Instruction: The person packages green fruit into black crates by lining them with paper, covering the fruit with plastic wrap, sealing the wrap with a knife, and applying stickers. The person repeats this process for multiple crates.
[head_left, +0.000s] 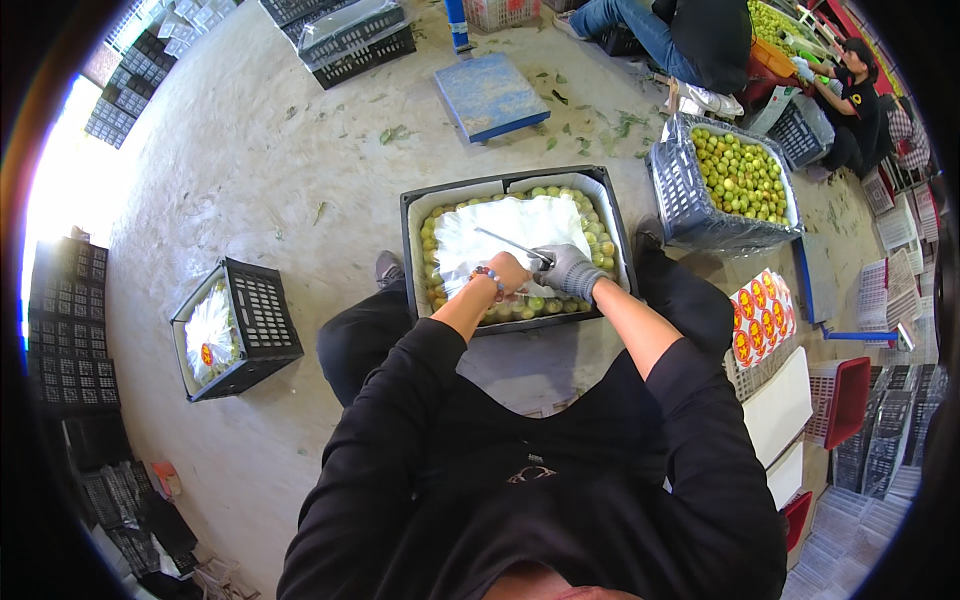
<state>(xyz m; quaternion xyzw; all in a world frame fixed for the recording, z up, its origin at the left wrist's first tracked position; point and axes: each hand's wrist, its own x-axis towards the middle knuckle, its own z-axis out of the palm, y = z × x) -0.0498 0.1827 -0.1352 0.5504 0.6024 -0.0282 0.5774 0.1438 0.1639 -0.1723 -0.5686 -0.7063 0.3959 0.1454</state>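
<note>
In front of me stands a black plastic crate (520, 325) lined with pale paper and filled with green round fruit (598, 227). A crumpled white plastic sheet (480, 234) covers the middle of the fruit. My right hand (568, 271), in a grey knitted glove, holds scissors (510, 241) over the sheet, their long blades pointing up and left. My left hand (511, 273) is bare, with a beaded bracelet (489, 276) at the wrist. It is closed over the sheet's near part, close to the glove; its fingertips are hidden, so what it grips cannot be told.
A fruit crate with a stickered plastic bag (206, 330) stands on the left. On the right are a wrapped fruit crate (675, 187), a sheet of red stickers (761, 309) and white boards (780, 405). Ahead lies a blue platform scale (491, 94); co-workers (851, 97) sit beyond.
</note>
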